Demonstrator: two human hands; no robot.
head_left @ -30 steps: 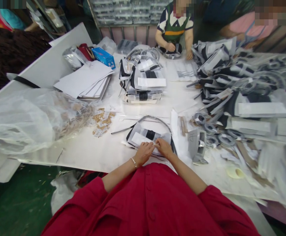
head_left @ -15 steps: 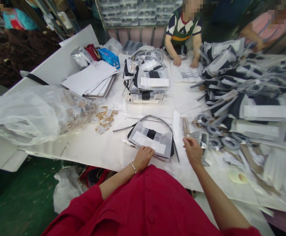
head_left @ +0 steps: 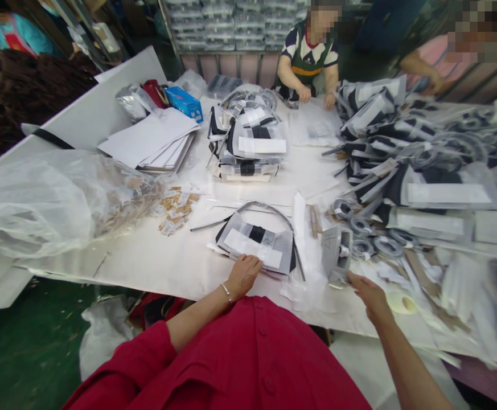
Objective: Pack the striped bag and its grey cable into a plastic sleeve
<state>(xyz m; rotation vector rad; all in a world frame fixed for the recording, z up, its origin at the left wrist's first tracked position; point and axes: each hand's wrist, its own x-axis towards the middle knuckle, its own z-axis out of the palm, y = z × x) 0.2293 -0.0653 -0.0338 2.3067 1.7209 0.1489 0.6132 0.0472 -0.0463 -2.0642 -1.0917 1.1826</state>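
Observation:
A flat grey-and-black handbag (head_left: 236,225) in clear wrapping lies in front of me, with a white paper strip (head_left: 252,249) across it. Its wrapped strap (head_left: 269,207) arches behind and trails down the right side. My left hand (head_left: 243,275) is closed on the bag's near edge, fingers bent over it; the thumb is hidden. To the right stands a grey tape dispenser (head_left: 330,250) with a marked side. My right hand (head_left: 368,291) is at the dispenser's near end, fingers stretched toward it; whether they touch is unclear. Nothing shows in that hand.
Wrapped bags (head_left: 260,147) are stacked ahead. More bags (head_left: 444,196) and coiled straps (head_left: 388,246) crowd the right, near a tape roll (head_left: 402,303). Small tags (head_left: 177,208), a plastic sack (head_left: 52,199) and white sheets (head_left: 150,136) lie left. A co-worker's hands (head_left: 303,93) handle clear plastic opposite.
My right hand has moved from behind the dispenser's left side to its near right end, and its fingers have straightened. My left hand stays on the bag. The view has shifted slightly.

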